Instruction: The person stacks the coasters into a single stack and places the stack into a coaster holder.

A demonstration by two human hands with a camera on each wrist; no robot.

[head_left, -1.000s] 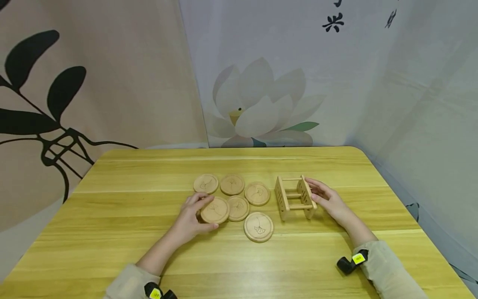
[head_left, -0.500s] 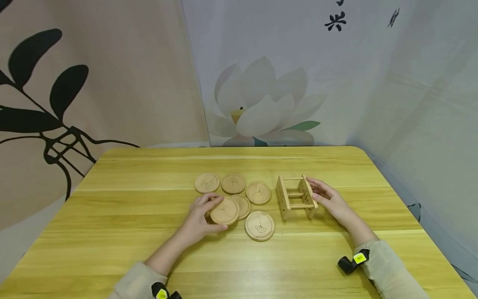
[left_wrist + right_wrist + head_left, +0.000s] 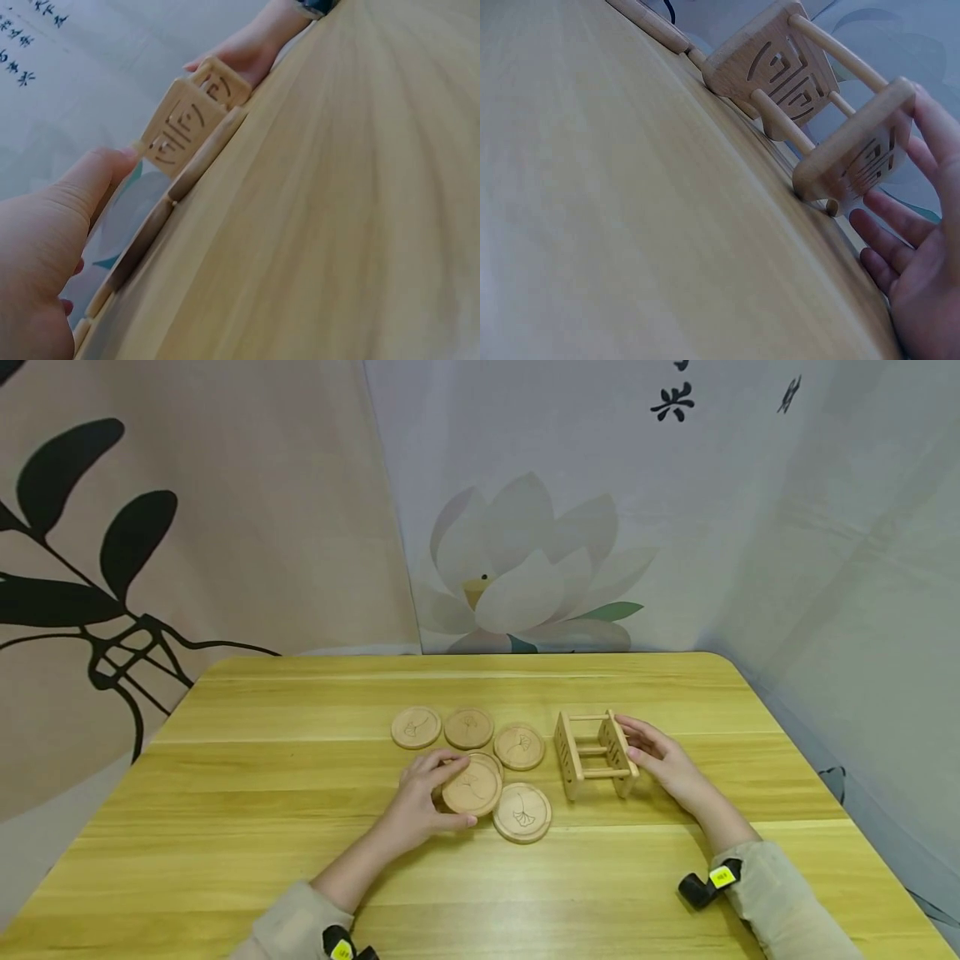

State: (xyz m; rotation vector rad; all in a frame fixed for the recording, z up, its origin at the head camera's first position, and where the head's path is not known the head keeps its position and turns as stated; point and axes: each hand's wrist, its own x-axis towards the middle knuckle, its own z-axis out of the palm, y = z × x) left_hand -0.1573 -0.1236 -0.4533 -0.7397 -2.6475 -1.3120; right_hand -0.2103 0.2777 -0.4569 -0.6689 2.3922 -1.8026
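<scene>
My left hand (image 3: 420,795) pinches a round wooden coaster (image 3: 471,787) by its rim, thumb at the near side and fingers at the far side. That coaster is above the table and partly covers another coaster (image 3: 491,762). A leaf is engraved on it. To the right, an openwork wooden coaster holder (image 3: 595,758) stands on the table, two cut-out side panels joined by rods. My right hand (image 3: 663,766) touches its right side panel (image 3: 859,154); in the right wrist view the thumb meets the panel's upper corner and extended fingers lie along its outer face.
Engraved coasters lie flat around the left hand: one in front of the holder (image 3: 522,813), one left of it (image 3: 519,747), and two at the back left (image 3: 416,727). The wooden table (image 3: 480,893) ends at a printed cloth backdrop (image 3: 555,527).
The left hand has moved right with its coaster, now covering most of the coaster behind it. My right hand and the holder have stayed in place.
</scene>
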